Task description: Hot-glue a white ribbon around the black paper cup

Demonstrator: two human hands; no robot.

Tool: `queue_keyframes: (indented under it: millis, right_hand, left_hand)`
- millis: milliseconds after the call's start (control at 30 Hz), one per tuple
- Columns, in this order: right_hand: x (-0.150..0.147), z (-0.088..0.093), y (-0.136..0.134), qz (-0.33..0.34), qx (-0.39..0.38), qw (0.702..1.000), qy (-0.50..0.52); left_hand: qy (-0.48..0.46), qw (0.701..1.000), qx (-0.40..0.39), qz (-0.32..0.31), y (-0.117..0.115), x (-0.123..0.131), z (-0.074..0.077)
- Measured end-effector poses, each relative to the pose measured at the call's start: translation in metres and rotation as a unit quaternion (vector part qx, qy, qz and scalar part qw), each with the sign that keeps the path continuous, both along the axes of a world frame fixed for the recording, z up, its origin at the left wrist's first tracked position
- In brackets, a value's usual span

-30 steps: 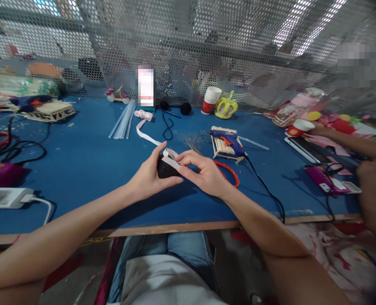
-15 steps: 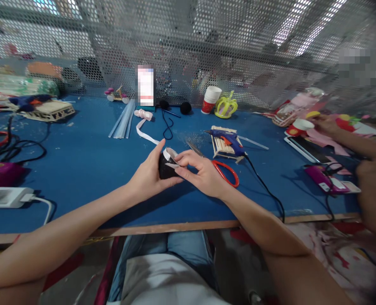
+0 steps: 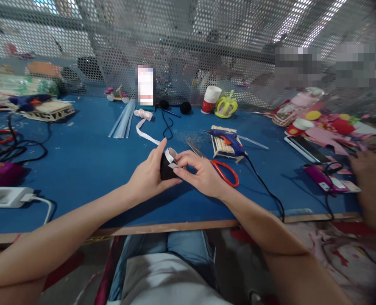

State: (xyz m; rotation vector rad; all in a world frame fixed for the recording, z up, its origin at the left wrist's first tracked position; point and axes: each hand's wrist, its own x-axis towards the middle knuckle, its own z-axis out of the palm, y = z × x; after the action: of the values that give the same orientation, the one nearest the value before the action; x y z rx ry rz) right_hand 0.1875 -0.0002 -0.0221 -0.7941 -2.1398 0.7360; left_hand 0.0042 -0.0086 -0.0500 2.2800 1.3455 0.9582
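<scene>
My left hand (image 3: 146, 173) is wrapped round a small black cup-shaped piece (image 3: 166, 170), tilted above the table. A white ribbon (image 3: 148, 136) trails from a bundle at the back to the rim of this piece. At the rim, my right hand (image 3: 200, 173) pinches the ribbon between thumb and fingers. The fingertips hide part of the opening. Just beyond my right hand lie scissors (image 3: 226, 173) with red handles. Further back, a blue glue gun (image 3: 227, 140) rests on a small rack of wooden sticks (image 3: 218, 152).
Clear glue sticks (image 3: 124, 120), a phone with a blurred screen (image 3: 146, 87), paper cups (image 3: 211, 99) and a yellow-green basket (image 3: 226, 106) stand along the back. The glue gun's black cord (image 3: 267, 192) runs to the front edge. A co-worker's hand (image 3: 370, 163) is at the right.
The black piece has turned slightly in my hands, and the ribbon end at its rim has shifted. At the right, the co-worker's hand has drawn back from the pink pieces.
</scene>
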Motion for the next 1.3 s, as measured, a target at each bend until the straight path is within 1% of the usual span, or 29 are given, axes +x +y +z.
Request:
queue_keyframes:
  millis: [167,267,333,400,467,567,700,800,867,933,1100,1167,1300]
  right_hand:
    - [0.000,-0.001,0.000,-0.009,-0.007,1.000,-0.004]
    - [0.001,-0.002,0.002,-0.013,-0.012,1.000,0.003]
    - [0.003,-0.001,0.004,-0.019,-0.017,0.999,0.029]
    - [0.006,-0.001,0.006,-0.030,-0.020,0.998,0.055]
    - [0.009,0.000,0.008,-0.041,-0.014,0.997,0.063]
    - [0.010,-0.001,0.009,-0.036,0.003,0.998,0.053]
    - [0.006,-0.004,0.007,-0.018,0.012,0.999,0.035]
    - [0.001,-0.005,0.004,-0.035,0.011,0.999,0.023]
    - [0.000,-0.005,0.003,-0.049,0.008,0.998,0.029]
    - [0.002,-0.004,0.003,-0.045,-0.003,0.998,0.043]
    - [0.006,0.000,0.004,0.007,-0.032,0.997,0.065]
    - [0.005,0.000,0.004,0.000,-0.029,0.998,0.058]
    - [0.002,-0.003,0.003,-0.022,-0.028,0.998,0.052]
  left_hand:
    - [0.004,1.000,-0.009,0.004,-0.001,0.000,0.001]
    - [-0.029,0.999,-0.030,-0.003,-0.001,0.000,0.003]
    - [-0.071,0.995,-0.073,-0.018,-0.001,0.000,0.005]
    - [-0.128,0.980,-0.147,-0.042,0.000,0.000,0.007]
    - [-0.185,0.954,-0.227,-0.069,0.002,-0.001,0.009]
    - [-0.239,0.922,-0.293,-0.085,0.004,-0.001,0.012]
    - [-0.261,0.910,-0.311,-0.083,0.005,0.001,0.010]
    - [-0.264,0.907,-0.318,-0.085,0.004,0.002,0.008]
    - [-0.276,0.896,-0.336,-0.086,0.003,0.003,0.009]
    - [-0.306,0.875,-0.363,-0.096,0.002,0.003,0.011]
    - [-0.373,0.795,-0.459,-0.135,0.000,0.001,0.018]
    - [-0.381,0.783,-0.472,-0.136,0.000,0.000,0.019]
    - [-0.389,0.784,-0.467,-0.130,0.000,0.002,0.018]
